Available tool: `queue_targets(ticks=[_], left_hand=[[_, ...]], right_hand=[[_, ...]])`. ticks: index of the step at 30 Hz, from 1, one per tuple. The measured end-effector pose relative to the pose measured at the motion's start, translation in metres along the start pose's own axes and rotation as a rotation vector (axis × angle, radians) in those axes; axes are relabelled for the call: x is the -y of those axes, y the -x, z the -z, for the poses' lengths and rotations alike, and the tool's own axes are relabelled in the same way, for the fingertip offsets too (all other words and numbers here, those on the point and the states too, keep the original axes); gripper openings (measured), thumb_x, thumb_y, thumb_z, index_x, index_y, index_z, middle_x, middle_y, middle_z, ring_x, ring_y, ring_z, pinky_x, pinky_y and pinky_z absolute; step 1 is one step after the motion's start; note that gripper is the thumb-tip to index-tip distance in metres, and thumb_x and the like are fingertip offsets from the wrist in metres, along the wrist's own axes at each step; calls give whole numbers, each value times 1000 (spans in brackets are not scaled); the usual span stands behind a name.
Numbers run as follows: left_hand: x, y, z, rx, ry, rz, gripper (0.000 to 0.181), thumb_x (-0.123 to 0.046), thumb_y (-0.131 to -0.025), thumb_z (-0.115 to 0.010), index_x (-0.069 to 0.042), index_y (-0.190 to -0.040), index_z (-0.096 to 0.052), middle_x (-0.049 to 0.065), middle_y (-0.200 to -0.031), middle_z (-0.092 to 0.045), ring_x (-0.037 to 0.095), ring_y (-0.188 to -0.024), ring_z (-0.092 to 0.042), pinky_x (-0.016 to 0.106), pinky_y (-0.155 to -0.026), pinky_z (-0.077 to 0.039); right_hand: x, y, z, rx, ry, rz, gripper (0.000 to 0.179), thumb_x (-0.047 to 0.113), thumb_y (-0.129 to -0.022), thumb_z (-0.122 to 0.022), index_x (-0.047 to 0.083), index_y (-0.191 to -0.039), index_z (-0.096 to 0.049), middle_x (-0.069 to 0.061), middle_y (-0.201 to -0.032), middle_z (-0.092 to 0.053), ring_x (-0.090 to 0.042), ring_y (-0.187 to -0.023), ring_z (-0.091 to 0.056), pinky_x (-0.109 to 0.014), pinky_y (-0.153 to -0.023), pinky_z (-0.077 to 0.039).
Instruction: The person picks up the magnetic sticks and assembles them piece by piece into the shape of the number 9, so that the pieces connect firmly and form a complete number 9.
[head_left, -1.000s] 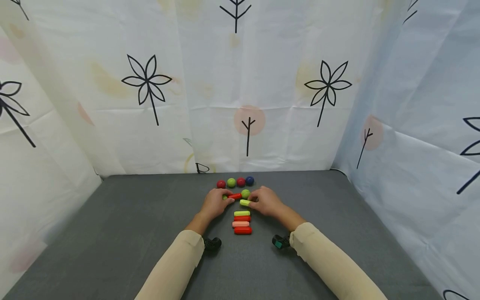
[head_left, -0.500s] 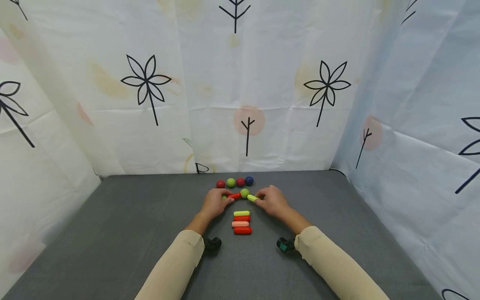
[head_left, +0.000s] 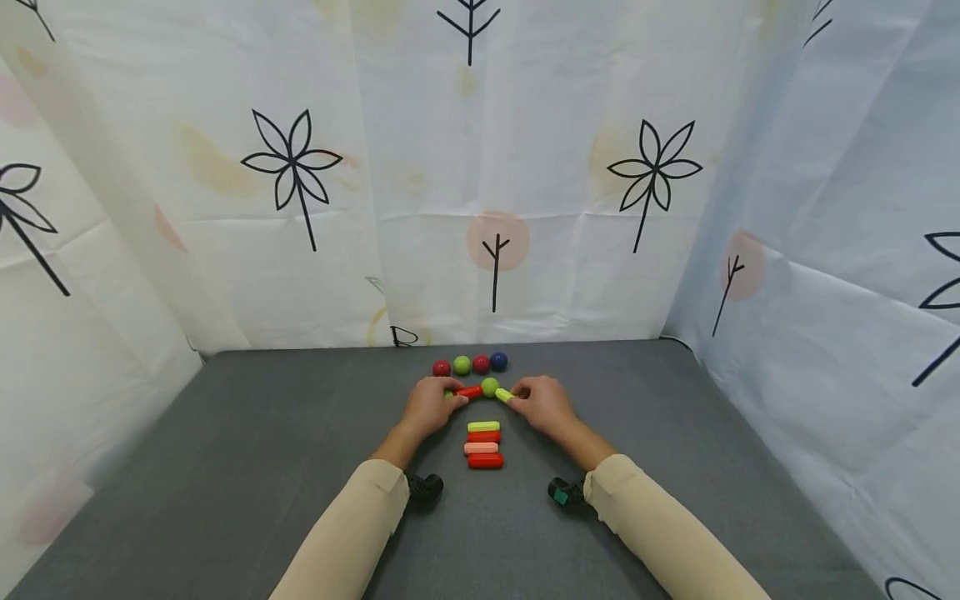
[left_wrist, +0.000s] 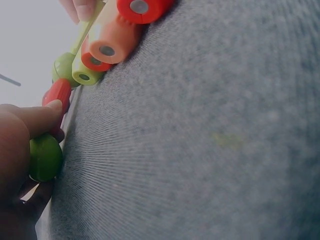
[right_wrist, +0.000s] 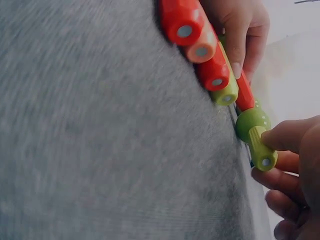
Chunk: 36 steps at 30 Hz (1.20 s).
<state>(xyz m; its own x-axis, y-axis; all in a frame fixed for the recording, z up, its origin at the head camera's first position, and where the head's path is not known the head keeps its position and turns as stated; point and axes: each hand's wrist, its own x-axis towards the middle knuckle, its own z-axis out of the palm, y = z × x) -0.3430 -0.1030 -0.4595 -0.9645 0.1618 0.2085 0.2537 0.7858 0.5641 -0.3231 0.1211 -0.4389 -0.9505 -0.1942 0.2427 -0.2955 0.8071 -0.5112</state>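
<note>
My left hand [head_left: 429, 406] pinches a red magnetic rod [head_left: 470, 392], its thumb laid along the side. Among the same hand's fingers sits a green ball [left_wrist: 46, 157] at the rod's near end, as the left wrist view shows. The rod's other end meets a second green ball [head_left: 490, 387]. From the opposite side, my right hand [head_left: 545, 404] holds a yellow-green magnetic rod [right_wrist: 261, 150] between thumb and fingers. Its far end is against that second ball, and a silver disc shows on its free end. Rods and balls form a shallow arch just above the grey table.
Behind the hands, a row of balls runs red [head_left: 442, 367], green [head_left: 461, 365], red [head_left: 481, 364] and blue [head_left: 498, 362]. Nearer lie stacked-up rods: yellow-green [head_left: 483, 427], red [head_left: 483, 437], pink [head_left: 481, 448], red [head_left: 486, 461]. A patterned white curtain [head_left: 420, 275] stands behind the table [head_left: 300, 500].
My right hand has shifted right and turned the yellow-green rod, bringing its end onto the green ball. The left hand has kept its place on the red rod.
</note>
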Motion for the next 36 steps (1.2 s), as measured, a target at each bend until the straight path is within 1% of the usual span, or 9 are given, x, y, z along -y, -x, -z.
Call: queue_targets(ticks=[4,9,12,17,21,24,28,31,36], left_hand=[[0,-1,0,-1,1,-3,21,-26,-86,-76,-15,-105,-76,2,-104,-69,26,-97,-60,43,-87,-47],[0,-2,1,-3,-20,-27,22,-25,-86,-76,-14,-105,-76,3,-103,-69,28,-98,-60,44,-87,-46],[-1,-3,1,8,-27,-23,22,-24,-86,-76,-15,-106,-76,3,-103,-69,28,-99,-59,44,-88,-46],[-1,-4,1,16,-38,-20,22,-24,-86,-76,-15,-106,-76,3,-103,-69,28,-97,-58,44,-87,-46],[0,-4,2,18,-16,-17,22,-25,-86,-76,-16,-106,-75,3,-105,-68,27,-101,-58,44,-90,-46],[1,-4,7,-5,31,-27,21,-26,-86,-76,-15,-104,-75,2,-104,-68,25,-99,-59,43,-89,-46],[4,-7,13,-67,75,-56,19,-25,-86,-77,-13,-100,-75,1,-97,-66,21,-90,-57,41,-81,-48],[7,-9,16,-111,78,-66,18,-24,-86,-77,-12,-100,-74,1,-95,-65,20,-88,-55,39,-79,-47],[9,-14,19,-159,70,-52,17,-22,-88,-75,-11,-101,-74,4,-99,-62,24,-94,-53,42,-80,-44]], right_hand=[[0,-1,1,23,-87,-49,14,23,-85,-76,11,-91,-76,3,-79,-67,-12,-67,-56,-31,-63,-48],[-1,-3,0,65,-176,-110,15,24,-85,-76,11,-93,-76,2,-83,-68,-13,-70,-57,-31,-63,-48],[-3,-4,-2,101,-228,-143,16,23,-85,-76,10,-94,-76,1,-85,-68,-15,-72,-58,-31,-63,-47],[-3,-6,-3,153,-273,-177,18,21,-84,-76,7,-95,-76,0,-88,-69,-16,-75,-58,-30,-64,-47],[-2,-7,-2,167,-299,-197,18,20,-84,-76,7,-96,-76,-1,-88,-69,-16,-76,-58,-31,-65,-47],[-2,-7,-2,171,-311,-202,18,20,-84,-76,7,-96,-76,-1,-88,-68,-16,-76,-58,-31,-65,-47],[-1,-7,-3,170,-328,-209,18,21,-84,-76,7,-96,-76,-1,-87,-68,-16,-76,-57,-30,-64,-46],[0,-7,-3,168,-341,-215,17,20,-84,-76,7,-95,-76,0,-86,-68,-16,-75,-58,-30,-64,-46],[1,-6,-1,168,-350,-213,17,20,-85,-76,7,-95,-76,0,-86,-68,-15,-74,-58,-29,-63,-46]])
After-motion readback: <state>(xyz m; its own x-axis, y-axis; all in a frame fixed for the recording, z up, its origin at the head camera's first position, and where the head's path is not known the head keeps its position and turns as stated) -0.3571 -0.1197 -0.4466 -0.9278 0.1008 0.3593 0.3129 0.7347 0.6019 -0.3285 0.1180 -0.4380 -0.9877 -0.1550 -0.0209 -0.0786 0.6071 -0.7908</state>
